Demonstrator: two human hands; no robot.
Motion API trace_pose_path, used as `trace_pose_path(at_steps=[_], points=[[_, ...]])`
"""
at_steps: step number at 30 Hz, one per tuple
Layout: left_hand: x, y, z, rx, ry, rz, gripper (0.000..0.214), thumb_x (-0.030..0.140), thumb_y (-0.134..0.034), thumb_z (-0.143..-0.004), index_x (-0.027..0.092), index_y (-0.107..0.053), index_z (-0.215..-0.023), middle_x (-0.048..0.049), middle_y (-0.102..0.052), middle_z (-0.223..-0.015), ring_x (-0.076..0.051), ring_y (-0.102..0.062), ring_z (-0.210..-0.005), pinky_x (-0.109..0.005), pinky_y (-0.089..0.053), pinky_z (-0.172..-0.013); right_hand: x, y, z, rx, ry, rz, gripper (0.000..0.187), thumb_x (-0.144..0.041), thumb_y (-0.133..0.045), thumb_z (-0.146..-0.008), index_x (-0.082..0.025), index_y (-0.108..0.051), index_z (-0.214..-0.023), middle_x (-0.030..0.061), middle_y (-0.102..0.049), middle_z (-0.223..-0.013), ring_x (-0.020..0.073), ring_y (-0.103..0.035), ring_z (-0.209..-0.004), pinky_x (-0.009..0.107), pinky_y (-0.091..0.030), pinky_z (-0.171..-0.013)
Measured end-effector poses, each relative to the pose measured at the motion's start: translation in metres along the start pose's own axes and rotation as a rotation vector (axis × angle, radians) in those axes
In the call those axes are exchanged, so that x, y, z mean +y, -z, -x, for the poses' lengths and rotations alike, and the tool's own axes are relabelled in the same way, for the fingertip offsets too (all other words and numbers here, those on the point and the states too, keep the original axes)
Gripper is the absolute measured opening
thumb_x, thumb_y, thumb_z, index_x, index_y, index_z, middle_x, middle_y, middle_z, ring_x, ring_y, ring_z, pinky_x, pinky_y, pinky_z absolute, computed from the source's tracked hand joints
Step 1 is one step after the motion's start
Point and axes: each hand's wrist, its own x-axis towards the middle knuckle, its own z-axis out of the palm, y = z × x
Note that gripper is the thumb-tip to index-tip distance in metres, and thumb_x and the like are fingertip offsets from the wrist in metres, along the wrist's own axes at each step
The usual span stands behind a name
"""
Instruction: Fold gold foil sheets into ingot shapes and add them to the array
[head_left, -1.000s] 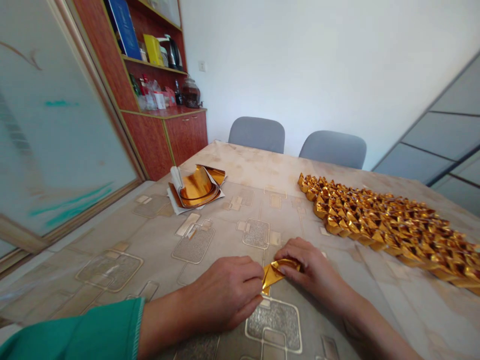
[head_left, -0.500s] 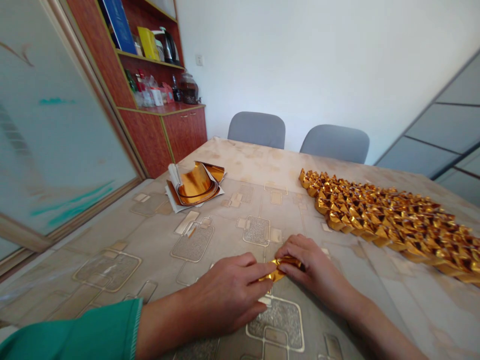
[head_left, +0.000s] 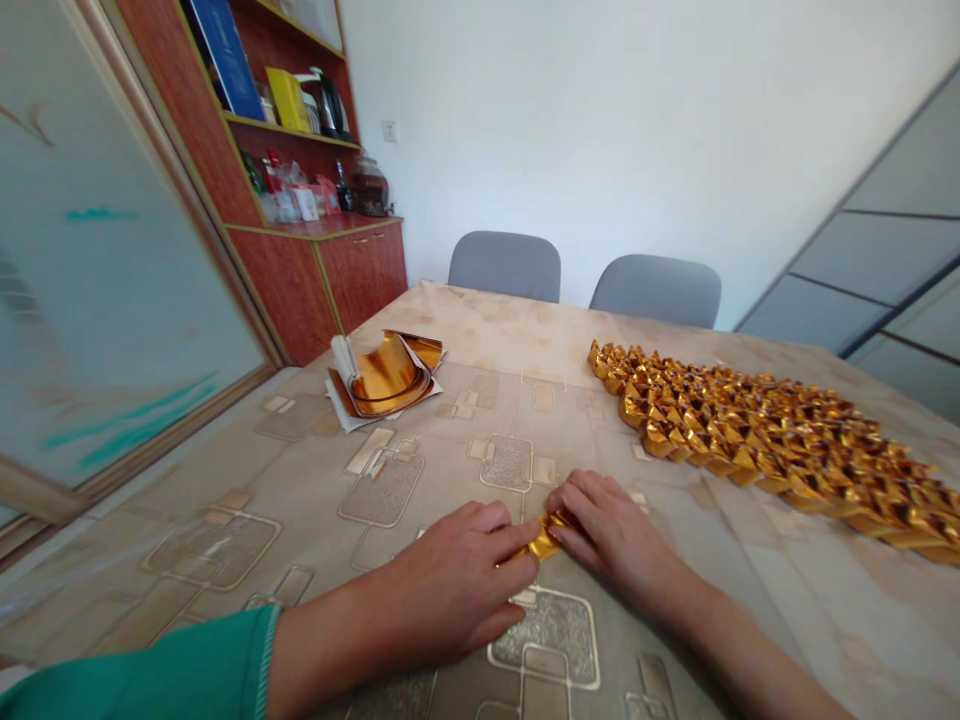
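Observation:
A small piece of gold foil paper [head_left: 545, 537] lies on the table [head_left: 300, 470] between my two hands. Fingers of my left hand [head_left: 450, 590] press down on its left end. My right hand [head_left: 607, 525] covers and pinches its right end. Most of the piece is hidden under the fingers. A large spread of folded gold paper ingots [head_left: 765, 440] lies in rows to the right, beyond my right hand. A stack of unfolded gold foil sheets [head_left: 386, 375] curls up on white paper at the left middle of the table.
Two grey chairs [head_left: 504, 265] stand at the table's far side. A red-brown cabinet [head_left: 315, 270] with bottles, a kettle and books stands at the back left. A glass door panel fills the left side.
The gold piece was raised and showing between my hands; now it is pressed flatter on the table, with both hands closer together over it. The view has shifted slightly.

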Motion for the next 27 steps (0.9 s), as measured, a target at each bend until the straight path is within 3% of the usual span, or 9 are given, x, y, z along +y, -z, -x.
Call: trace_pose_path(at_steps=[9,18,27], points=[[0.001,0.006,0.0,0.012,-0.021,0.004,0.014,0.03,-0.062,-0.089,0.019,-0.06,-0.098,-0.0063,-0.062,-0.117,-0.022,-0.054,-0.094,-0.034,-0.043,-0.083,-0.004,-0.011,-0.009,0.096,-0.107,0.048,0.01,-0.015,-0.051,-0.096,-0.018,-0.055,-0.089,0.004,-0.061,-0.087,0.0211,-0.055,-0.083,0.034,-0.041,-0.076],[0.002,0.006,-0.001,0.014,-0.035,-0.029,0.019,0.03,-0.062,-0.088,0.017,-0.061,-0.103,-0.0078,-0.061,-0.124,-0.023,-0.054,-0.095,-0.034,-0.044,-0.082,0.002,0.007,-0.013,-0.051,-0.1,-0.112,0.012,-0.014,-0.056,-0.093,-0.02,-0.058,-0.082,0.0006,-0.062,-0.086,0.0173,-0.056,-0.08,0.03,-0.037,-0.073],[0.001,0.006,-0.002,-0.002,-0.04,-0.028,0.016,0.03,-0.061,-0.088,0.017,-0.061,-0.097,-0.0084,-0.058,-0.129,-0.021,-0.052,-0.09,-0.035,-0.044,-0.081,-0.003,-0.001,-0.021,-0.055,-0.019,0.13,0.015,-0.01,-0.053,-0.094,-0.019,-0.058,-0.082,0.0025,-0.065,-0.083,0.0197,-0.059,-0.078,0.033,-0.034,-0.073]])
